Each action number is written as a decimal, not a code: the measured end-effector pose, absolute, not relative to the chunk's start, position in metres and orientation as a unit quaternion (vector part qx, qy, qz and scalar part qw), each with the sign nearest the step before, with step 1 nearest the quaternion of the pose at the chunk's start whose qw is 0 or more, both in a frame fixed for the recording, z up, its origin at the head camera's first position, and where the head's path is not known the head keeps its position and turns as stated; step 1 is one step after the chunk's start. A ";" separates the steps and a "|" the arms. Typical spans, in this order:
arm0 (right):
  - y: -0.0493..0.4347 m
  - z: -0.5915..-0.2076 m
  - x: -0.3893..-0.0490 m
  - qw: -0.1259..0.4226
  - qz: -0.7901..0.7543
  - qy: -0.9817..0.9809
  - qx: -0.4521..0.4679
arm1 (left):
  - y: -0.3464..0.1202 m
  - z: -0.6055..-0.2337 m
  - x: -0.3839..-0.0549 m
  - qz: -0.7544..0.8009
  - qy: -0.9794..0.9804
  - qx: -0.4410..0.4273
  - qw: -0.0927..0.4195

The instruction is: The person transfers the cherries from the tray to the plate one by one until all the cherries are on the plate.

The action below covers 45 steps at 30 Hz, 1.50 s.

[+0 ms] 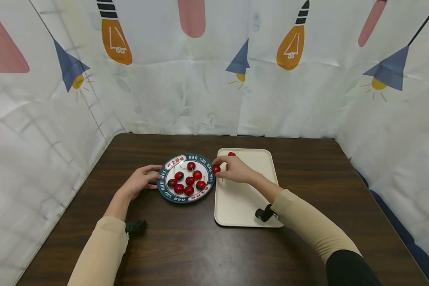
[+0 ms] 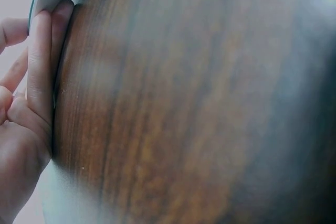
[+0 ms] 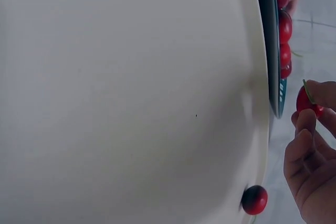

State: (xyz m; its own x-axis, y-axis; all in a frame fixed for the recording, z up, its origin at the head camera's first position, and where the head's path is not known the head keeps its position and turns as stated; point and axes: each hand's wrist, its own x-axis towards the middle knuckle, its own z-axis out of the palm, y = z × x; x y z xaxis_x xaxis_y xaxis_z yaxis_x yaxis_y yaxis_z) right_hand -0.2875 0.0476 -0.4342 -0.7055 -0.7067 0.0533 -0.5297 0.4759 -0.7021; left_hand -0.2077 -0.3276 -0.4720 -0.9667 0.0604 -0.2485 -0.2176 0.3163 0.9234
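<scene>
My right hand point(image 1: 234, 169) pinches a red cherry point(image 3: 308, 102) by its body between thumb and fingertips, its green stem showing. It is at the plate's right rim, above the tray's left edge. A round plate point(image 1: 166, 194) with a dark teal patterned rim holds several cherries point(image 1: 190, 180), some with stems. At the plate's left side my left hand point(image 1: 143, 180) holds the rim; in the left wrist view its fingers point(image 2: 39, 61) reach against the plate's edge and underside. Another cherry point(image 1: 231, 153) lies at the far left end of the cream tray point(image 1: 241, 202).
Both plate and tray stand on a dark wood-grain table point(image 1: 186, 246), side by side, the plate on the left. Printed white curtains point(image 1: 207, 99) hang around the table's back and sides. Each wrist wears a black camera strap point(image 1: 136, 227).
</scene>
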 end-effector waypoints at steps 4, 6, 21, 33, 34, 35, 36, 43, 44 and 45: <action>0.044 -0.435 -0.287 0.130 -0.360 0.847 -0.368 | -0.327 -0.473 -0.208 0.583 0.803 -0.047 0.118; 0.043 -0.436 -0.287 0.132 -0.357 0.847 -0.371 | -0.328 -0.473 -0.208 0.583 0.803 -0.046 0.118; 0.025 -0.437 -0.281 0.130 -0.346 0.842 -0.393 | -0.328 -0.472 -0.207 0.579 0.805 -0.048 0.120; 0.008 -0.443 -0.278 0.137 -0.341 0.834 -0.411 | -0.328 -0.473 -0.208 0.579 0.805 -0.049 0.121; 0.006 -0.444 -0.278 0.137 -0.339 0.837 -0.408 | -0.328 -0.473 -0.208 0.580 0.804 -0.049 0.122; 0.005 -0.445 -0.278 0.135 -0.336 0.839 -0.407 | -0.328 -0.473 -0.208 0.580 0.804 -0.049 0.122; 0.004 -0.446 -0.279 0.133 -0.333 0.840 -0.407 | -0.328 -0.473 -0.208 0.580 0.804 -0.050 0.122; -0.005 -0.445 -0.276 0.135 -0.324 0.840 -0.414 | -0.327 -0.473 -0.207 0.581 0.804 -0.047 0.120; -0.006 -0.445 -0.276 0.138 -0.324 0.840 -0.413 | -0.327 -0.473 -0.207 0.580 0.804 -0.046 0.120; -0.007 -0.445 -0.277 0.140 -0.324 0.840 -0.413 | -0.327 -0.473 -0.207 0.580 0.804 -0.046 0.119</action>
State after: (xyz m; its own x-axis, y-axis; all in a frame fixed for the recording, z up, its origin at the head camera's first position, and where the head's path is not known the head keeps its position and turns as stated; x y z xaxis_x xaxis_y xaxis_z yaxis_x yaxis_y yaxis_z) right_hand -0.2766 -0.0066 -0.4450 -0.6197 -0.7842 0.0318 -0.6024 0.4493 -0.6597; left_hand -0.2074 -0.3270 -0.4725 -0.9673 0.0649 -0.2451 -0.2121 0.3225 0.9225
